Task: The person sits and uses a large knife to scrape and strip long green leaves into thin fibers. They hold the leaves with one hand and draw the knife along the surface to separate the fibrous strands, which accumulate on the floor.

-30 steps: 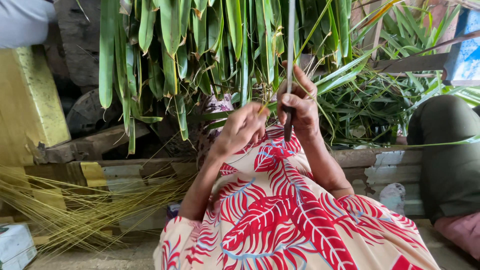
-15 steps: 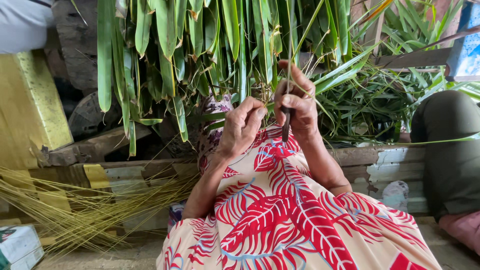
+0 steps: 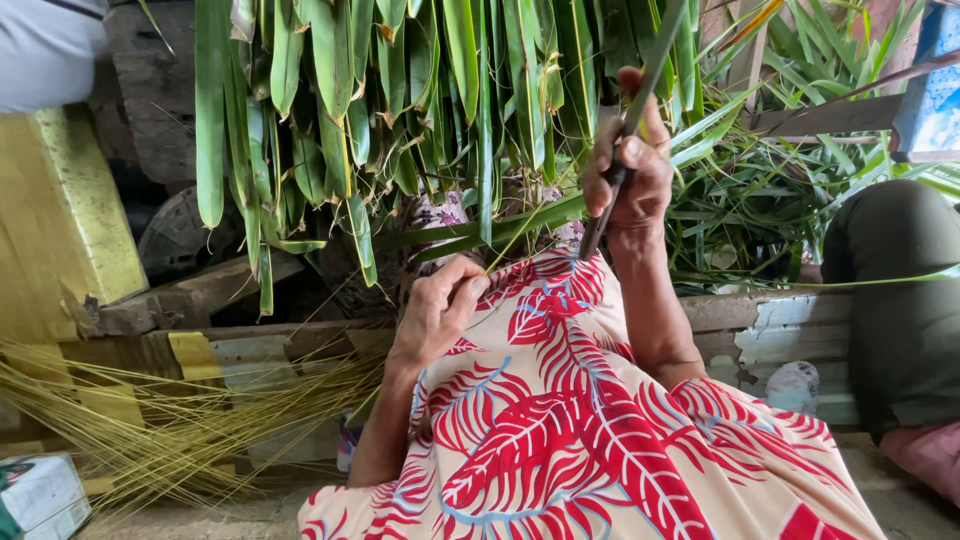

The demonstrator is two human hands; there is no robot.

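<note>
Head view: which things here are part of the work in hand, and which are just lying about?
In use:
- long green palm leaf strip, pinched by the left hand
- dark-handled knife, gripped in the right hand
- hanging bunch of green palm leaves

Lying about:
- pile of thin yellow leaf ribs
- white box
- yellow block

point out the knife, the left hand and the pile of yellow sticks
knife (image 3: 597, 225): head view, dark blade below the right hand
left hand (image 3: 437, 310): head view, back of the hand
yellow sticks (image 3: 150, 430): head view, middle of the pile
</note>
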